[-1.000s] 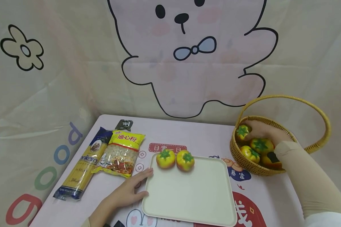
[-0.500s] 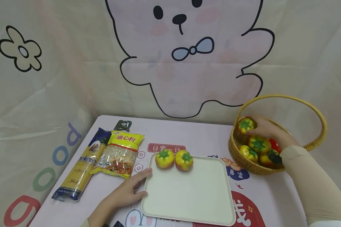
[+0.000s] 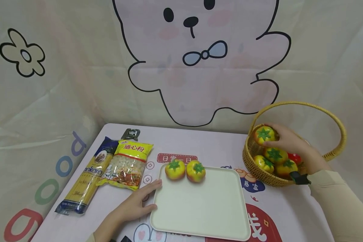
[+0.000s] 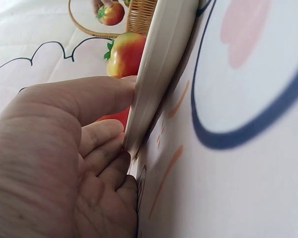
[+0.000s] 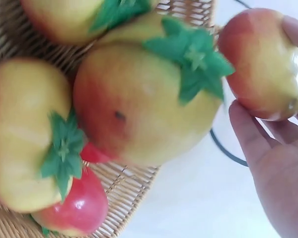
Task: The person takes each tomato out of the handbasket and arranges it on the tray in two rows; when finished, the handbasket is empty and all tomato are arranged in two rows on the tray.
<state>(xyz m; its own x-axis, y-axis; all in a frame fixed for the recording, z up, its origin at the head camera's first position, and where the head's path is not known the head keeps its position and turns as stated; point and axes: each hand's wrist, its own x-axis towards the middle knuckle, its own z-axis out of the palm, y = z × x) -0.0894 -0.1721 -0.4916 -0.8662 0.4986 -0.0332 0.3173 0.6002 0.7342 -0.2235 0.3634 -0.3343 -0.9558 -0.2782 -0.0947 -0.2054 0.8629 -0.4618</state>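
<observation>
At the far right, my right hand [image 3: 290, 140] grips a yellow-red tomato [image 3: 264, 135] with green leaves. It holds the tomato up at the back of the wicker basket [image 3: 250, 169]; in the right wrist view, fingers and thumb lie on either side of that tomato [image 5: 260, 64]. Several more tomatoes [image 3: 276, 155] lie below in the basket. My left hand [image 3: 134, 205] rests at the left edge of a cream tray [image 3: 199, 208], thumb and fingers extended. The left wrist view shows fingertips at the tray's rim [image 4: 159, 64]. Two tomatoes [image 3: 174, 169] sit along the tray's back edge.
On the left lie a long spaghetti pack [image 3: 89, 178] and a yellow-topped pasta bag [image 3: 128, 164], with a small dark packet [image 3: 130, 134] behind. The basket's tall handle [image 3: 340, 134] arches over the right side. A printed cloth wall [image 3: 109, 94] stands behind the table.
My right hand has raised one tomato from deeper in the basket, and a red one beneath has come into view. The left hand and the tray have stayed put.
</observation>
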